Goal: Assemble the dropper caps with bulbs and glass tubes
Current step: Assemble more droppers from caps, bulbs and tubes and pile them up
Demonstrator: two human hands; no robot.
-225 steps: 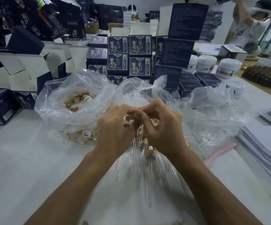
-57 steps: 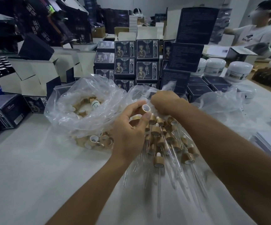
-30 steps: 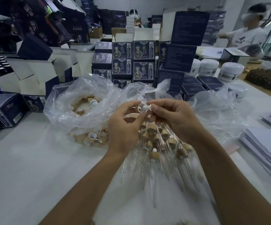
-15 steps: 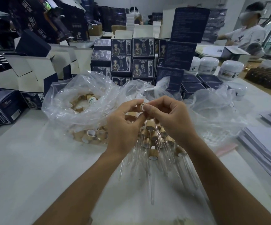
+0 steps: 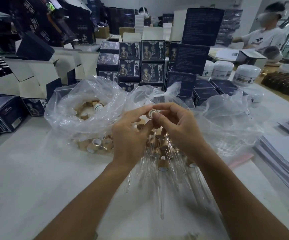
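Note:
A tan dropper cap [image 5: 151, 112] with a white inside is pinched between my two hands, held up over the table. My left hand [image 5: 131, 134] grips it from the left with thumb and fingers. My right hand [image 5: 176, 127] presses its thumb into the cap's open end; the white bulb is hidden under the thumb. Below the hands lies a heap of assembled droppers [image 5: 162, 163], tan caps with long glass tubes pointing toward me. A clear plastic bag [image 5: 81, 108] at the left holds several loose tan caps [image 5: 97, 144].
Another clear bag [image 5: 226, 115] lies at the right. Stacks of dark printed boxes [image 5: 141, 64] and open cartons [image 5: 33, 80] stand behind. White jars [image 5: 245, 75] sit back right, paper stacks [image 5: 282, 161] at the right edge. A person [image 5: 263, 37] works at the far right.
Half a second ago the bulb's white end showed between my fingers; now my right thumb covers it at the cap's opening. Both hands stay in the same place.

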